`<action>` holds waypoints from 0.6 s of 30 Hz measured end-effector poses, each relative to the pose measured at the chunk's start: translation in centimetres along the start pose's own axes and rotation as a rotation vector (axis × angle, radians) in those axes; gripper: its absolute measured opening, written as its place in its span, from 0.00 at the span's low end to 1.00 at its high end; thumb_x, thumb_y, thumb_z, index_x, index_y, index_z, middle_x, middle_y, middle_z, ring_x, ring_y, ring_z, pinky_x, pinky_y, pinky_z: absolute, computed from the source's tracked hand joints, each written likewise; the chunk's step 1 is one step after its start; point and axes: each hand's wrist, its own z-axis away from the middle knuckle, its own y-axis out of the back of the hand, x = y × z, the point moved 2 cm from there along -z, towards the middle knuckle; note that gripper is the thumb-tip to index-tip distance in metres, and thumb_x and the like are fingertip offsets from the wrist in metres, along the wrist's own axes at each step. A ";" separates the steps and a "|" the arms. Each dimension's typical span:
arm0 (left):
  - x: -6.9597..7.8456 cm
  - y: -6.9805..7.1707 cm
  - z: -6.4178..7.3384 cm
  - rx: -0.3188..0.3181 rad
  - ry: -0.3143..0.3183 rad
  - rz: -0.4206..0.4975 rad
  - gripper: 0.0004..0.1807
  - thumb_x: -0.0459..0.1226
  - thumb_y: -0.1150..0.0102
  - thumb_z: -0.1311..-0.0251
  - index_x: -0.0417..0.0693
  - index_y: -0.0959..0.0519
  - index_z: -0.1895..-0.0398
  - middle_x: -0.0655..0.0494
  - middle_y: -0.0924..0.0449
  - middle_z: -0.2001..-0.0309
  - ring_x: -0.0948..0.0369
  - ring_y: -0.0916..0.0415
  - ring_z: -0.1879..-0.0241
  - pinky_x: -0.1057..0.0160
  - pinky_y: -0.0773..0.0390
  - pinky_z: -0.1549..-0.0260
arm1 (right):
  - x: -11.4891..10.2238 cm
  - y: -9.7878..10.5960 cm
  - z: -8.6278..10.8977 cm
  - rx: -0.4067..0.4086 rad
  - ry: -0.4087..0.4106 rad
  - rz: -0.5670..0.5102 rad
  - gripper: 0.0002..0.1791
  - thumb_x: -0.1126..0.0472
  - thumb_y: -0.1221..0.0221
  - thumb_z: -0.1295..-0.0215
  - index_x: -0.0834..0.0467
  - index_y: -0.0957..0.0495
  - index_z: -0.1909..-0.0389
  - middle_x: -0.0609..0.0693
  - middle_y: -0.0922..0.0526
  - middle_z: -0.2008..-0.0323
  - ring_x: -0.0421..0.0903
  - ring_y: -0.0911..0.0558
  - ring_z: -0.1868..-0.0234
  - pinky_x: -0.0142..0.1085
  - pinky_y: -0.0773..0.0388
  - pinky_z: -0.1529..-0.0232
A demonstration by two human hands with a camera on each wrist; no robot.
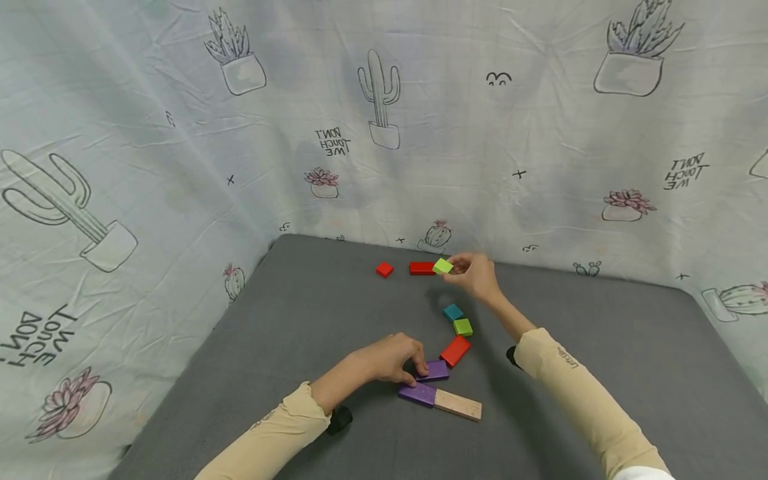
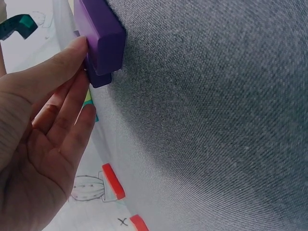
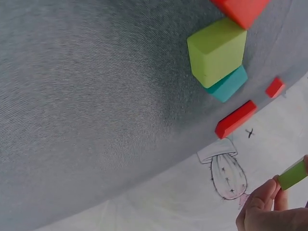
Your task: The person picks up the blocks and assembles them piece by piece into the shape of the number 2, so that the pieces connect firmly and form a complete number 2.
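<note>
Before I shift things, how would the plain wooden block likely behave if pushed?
The wooden block is probably stiff and fairly light, looking like slim bare wood. Lying flat with straight edges, it should slide rather than roll. It could also shove the purple block at its end.

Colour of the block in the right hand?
Lime green; the block shows best in the head view.

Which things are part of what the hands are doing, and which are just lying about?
Seemingly part of it:
held green block, in the right hand
farther purple block and nearer purple block, at the left hand
plain wooden block, near red block, resting green block, teal block

Probably just lying about:
small red block and long red block, near the far edge
</note>
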 end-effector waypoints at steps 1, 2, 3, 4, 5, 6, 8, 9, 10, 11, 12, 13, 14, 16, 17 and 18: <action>0.0 0.0 0.0 0.000 0.000 0.001 0.13 0.37 0.28 0.50 0.54 0.13 0.59 0.69 0.21 0.61 0.72 0.25 0.55 0.69 0.27 0.51 | 0.0 0.0 0.2 -0.012 0.006 0.000 0.15 0.64 0.30 0.48 0.67 0.18 0.60 0.61 0.16 0.66 0.53 0.19 0.64 0.43 0.21 0.62; 0.0 0.0 0.0 0.000 0.000 0.003 0.12 0.37 0.28 0.50 0.55 0.13 0.59 0.69 0.21 0.61 0.72 0.25 0.55 0.69 0.27 0.51 | 0.0 0.1 0.4 -0.023 0.015 0.001 0.15 0.64 0.30 0.48 0.66 0.18 0.59 0.61 0.16 0.65 0.53 0.19 0.64 0.44 0.21 0.61; 0.0 0.0 0.0 0.001 -0.001 0.005 0.12 0.37 0.28 0.50 0.55 0.13 0.60 0.70 0.21 0.61 0.72 0.25 0.55 0.69 0.27 0.50 | 0.1 0.1 0.6 -0.034 0.031 0.004 0.15 0.64 0.30 0.47 0.66 0.18 0.59 0.60 0.16 0.64 0.54 0.18 0.63 0.45 0.21 0.60; 0.0 0.0 -0.1 0.001 -0.001 0.007 0.12 0.37 0.28 0.50 0.55 0.13 0.60 0.70 0.21 0.61 0.72 0.25 0.55 0.69 0.27 0.50 | 0.1 0.1 0.8 -0.045 0.039 0.008 0.16 0.64 0.30 0.47 0.65 0.18 0.58 0.60 0.16 0.63 0.54 0.18 0.62 0.46 0.21 0.58; -0.1 0.0 -0.1 0.001 0.000 0.010 0.12 0.37 0.28 0.50 0.55 0.13 0.60 0.70 0.21 0.61 0.72 0.25 0.55 0.69 0.27 0.50 | 0.2 0.1 1.0 -0.055 0.052 0.014 0.16 0.64 0.30 0.47 0.65 0.18 0.58 0.60 0.16 0.63 0.55 0.18 0.61 0.47 0.21 0.57; -0.1 0.0 -0.1 0.004 -0.003 0.012 0.12 0.37 0.28 0.50 0.55 0.13 0.60 0.70 0.21 0.61 0.72 0.25 0.55 0.69 0.27 0.50 | 0.2 0.1 1.2 -0.064 0.064 0.025 0.16 0.64 0.30 0.47 0.65 0.18 0.58 0.59 0.15 0.62 0.55 0.17 0.60 0.48 0.21 0.57; -0.2 0.0 -0.1 0.009 -0.009 0.014 0.12 0.37 0.27 0.50 0.55 0.13 0.60 0.70 0.21 0.61 0.72 0.25 0.56 0.69 0.27 0.51 | 0.4 -0.2 1.5 -0.078 0.090 0.049 0.15 0.65 0.30 0.48 0.65 0.17 0.59 0.59 0.15 0.63 0.55 0.17 0.60 0.49 0.21 0.56; -0.3 -0.1 -0.1 0.013 -0.017 0.009 0.12 0.37 0.27 0.51 0.55 0.13 0.60 0.70 0.21 0.62 0.73 0.25 0.56 0.70 0.27 0.51 | 0.5 -0.3 1.6 -0.085 0.102 0.061 0.15 0.66 0.30 0.49 0.65 0.17 0.59 0.59 0.15 0.63 0.56 0.17 0.60 0.49 0.21 0.57; -0.4 -0.1 -0.2 0.015 -0.023 0.007 0.12 0.38 0.27 0.51 0.54 0.13 0.61 0.70 0.21 0.62 0.73 0.25 0.56 0.70 0.27 0.51 | 0.6 -0.4 1.7 -0.092 0.108 0.071 0.15 0.67 0.30 0.50 0.65 0.17 0.59 0.59 0.15 0.64 0.55 0.17 0.61 0.49 0.21 0.57; -0.5 -0.2 -0.2 0.018 -0.031 0.004 0.12 0.38 0.27 0.51 0.54 0.13 0.61 0.70 0.21 0.62 0.73 0.25 0.56 0.70 0.27 0.52 | 0.8 -0.6 1.8 -0.097 0.116 0.080 0.15 0.67 0.30 0.51 0.66 0.17 0.60 0.59 0.15 0.64 0.55 0.17 0.61 0.49 0.21 0.58; -0.5 -0.2 -0.2 0.020 -0.037 0.003 0.12 0.38 0.27 0.51 0.54 0.13 0.61 0.70 0.21 0.62 0.73 0.25 0.56 0.71 0.27 0.52 | 0.9 -0.8 2.0 -0.104 0.123 0.088 0.15 0.68 0.30 0.52 0.66 0.17 0.60 0.59 0.15 0.65 0.55 0.17 0.62 0.49 0.21 0.58; -0.6 -0.3 -0.3 0.021 -0.041 0.002 0.12 0.38 0.27 0.51 0.54 0.13 0.61 0.70 0.21 0.62 0.73 0.25 0.57 0.71 0.27 0.52 | 1.1 -1.0 2.0 -0.112 0.129 0.094 0.16 0.68 0.30 0.52 0.66 0.17 0.61 0.59 0.15 0.65 0.55 0.17 0.63 0.48 0.21 0.59; -0.7 -0.4 -0.3 0.022 -0.046 0.003 0.12 0.38 0.27 0.51 0.54 0.12 0.61 0.70 0.21 0.62 0.73 0.25 0.57 0.72 0.27 0.53 | 1.3 -1.2 2.1 -0.119 0.132 0.101 0.15 0.68 0.30 0.52 0.67 0.18 0.61 0.59 0.15 0.66 0.55 0.17 0.63 0.48 0.21 0.59; -0.8 -0.5 -0.3 0.021 -0.046 0.009 0.12 0.38 0.27 0.51 0.54 0.12 0.61 0.70 0.21 0.63 0.73 0.25 0.57 0.72 0.27 0.53 | 1.6 -1.6 2.2 -0.129 0.134 0.119 0.15 0.67 0.29 0.52 0.67 0.17 0.63 0.59 0.15 0.67 0.54 0.17 0.64 0.47 0.20 0.60; -0.8 -0.5 -0.3 0.021 -0.046 0.013 0.12 0.37 0.27 0.51 0.54 0.12 0.61 0.70 0.21 0.63 0.74 0.25 0.57 0.72 0.27 0.53 | 1.7 -1.8 2.2 -0.133 0.132 0.128 0.14 0.66 0.29 0.52 0.66 0.17 0.63 0.58 0.15 0.67 0.54 0.17 0.65 0.47 0.20 0.61; -0.8 -0.5 -0.3 0.020 -0.043 0.015 0.12 0.37 0.27 0.51 0.54 0.12 0.61 0.71 0.21 0.63 0.74 0.25 0.57 0.72 0.27 0.53 | 1.8 -2.0 2.2 -0.136 0.130 0.139 0.14 0.65 0.29 0.52 0.66 0.17 0.64 0.58 0.15 0.68 0.53 0.17 0.65 0.46 0.20 0.61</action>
